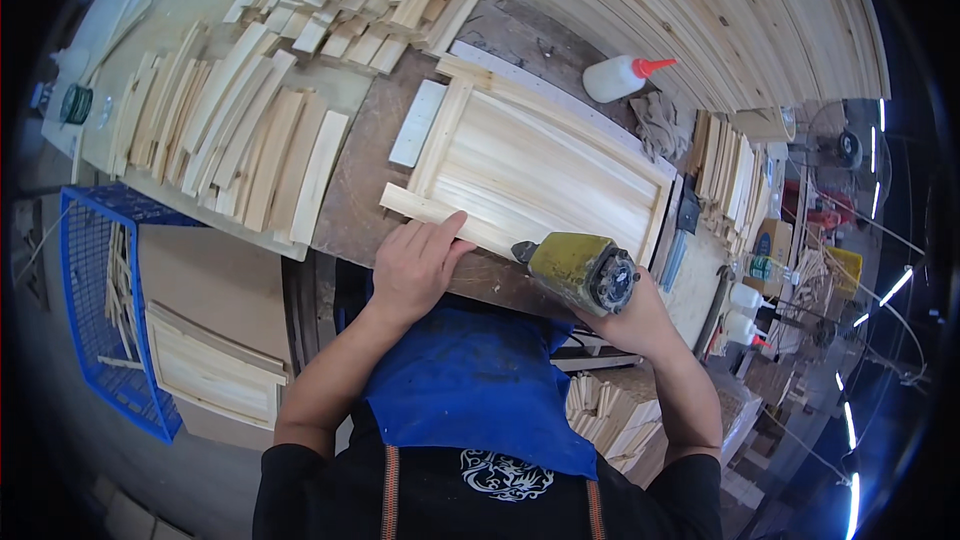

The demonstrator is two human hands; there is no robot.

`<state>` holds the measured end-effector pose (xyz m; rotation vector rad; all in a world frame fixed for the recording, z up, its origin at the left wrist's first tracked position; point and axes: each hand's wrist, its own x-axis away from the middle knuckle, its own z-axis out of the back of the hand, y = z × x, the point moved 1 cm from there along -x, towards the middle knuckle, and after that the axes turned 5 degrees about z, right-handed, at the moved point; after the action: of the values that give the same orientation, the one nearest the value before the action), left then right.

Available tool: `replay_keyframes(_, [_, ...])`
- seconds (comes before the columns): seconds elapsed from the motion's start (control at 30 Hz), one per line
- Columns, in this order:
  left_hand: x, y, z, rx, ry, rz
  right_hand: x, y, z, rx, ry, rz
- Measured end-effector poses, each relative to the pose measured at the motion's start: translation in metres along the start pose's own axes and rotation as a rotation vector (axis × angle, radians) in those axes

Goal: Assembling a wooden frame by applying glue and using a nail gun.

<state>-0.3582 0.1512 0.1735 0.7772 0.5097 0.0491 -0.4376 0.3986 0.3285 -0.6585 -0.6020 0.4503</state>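
A pale wooden panel [560, 160] framed by wood strips lies on the brown workbench in front of me. Along its near side runs a wooden strip [410, 204], its left end jutting past the panel's corner. My left hand [418, 262] grips this strip near that end, thumb and fingers closed against it. In my right hand [630, 318] is a yellow-green nail gun [570, 262], its dark nose pointing left at the near strip. Whether the nose touches the wood I cannot tell. The right fingers are partly hidden behind the tool.
Several wood strips [240, 130] lie in rows at the left, with more piled beyond. A white glue bottle [614, 78] with a red tip and a grey rag [660, 125] are beyond the panel. Long boards [700, 10] are stacked at far right. A blue crate [85, 290] stands lower left.
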Motion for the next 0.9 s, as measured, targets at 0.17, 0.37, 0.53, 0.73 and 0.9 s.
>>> replay_keyframes(0.17, [-0.004, 0.003, 0.000, 0.023, 0.021, -0.024, -0.003, -0.006, -0.004, 0.027, 0.051, -0.001])
replay_keyframes(0.37, [0.003, 0.000, 0.000, -0.005, -0.036, 0.022, 0.005, -0.002, 0.002, 0.051, 0.092, -0.056])
replay_keyframes(0.53, [0.002, 0.000, -0.002, 0.016, -0.048, 0.065, 0.034, 0.017, 0.023, -0.016, 0.166, -0.054])
replay_keyframes(0.73, [0.001, -0.002, -0.002, 0.010, -0.080, 0.035, 0.070, 0.047, 0.032, 0.067, 0.153, -0.166])
replay_keyframes(0.9, [0.001, -0.003, -0.002, -0.013, -0.092, -0.011, 0.075, 0.057, 0.026, 0.081, 0.137, -0.179])
